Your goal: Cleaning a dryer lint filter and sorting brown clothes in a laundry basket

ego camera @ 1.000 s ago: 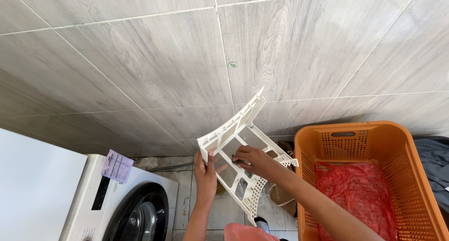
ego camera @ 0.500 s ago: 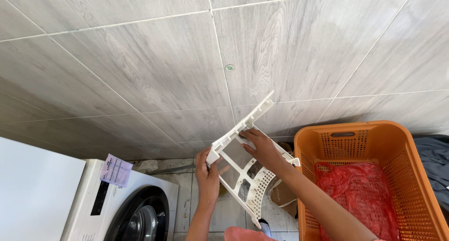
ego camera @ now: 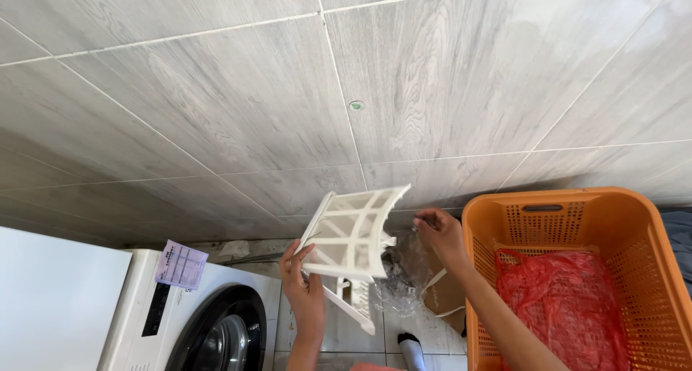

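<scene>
So the left hand (ego camera: pixel 306 288) is gripping a white plastic lattice frame (ego camera: pixel 353 234) by its lower left corner, fingers curled around the edge, holding it up in front of the grey tiled wall (ego camera: pixel 216 104). The right hand (ego camera: pixel 441 235) is just beside the frame's right edge, fingertips pinched together on something clear and crinkly, can't tell exactly what. An orange laundry basket (ego camera: pixel 620 212) with a red bag (ego camera: pixel 569 306) sits to the right, washing machine (ego camera: pixel 209 328) lower left.
</scene>
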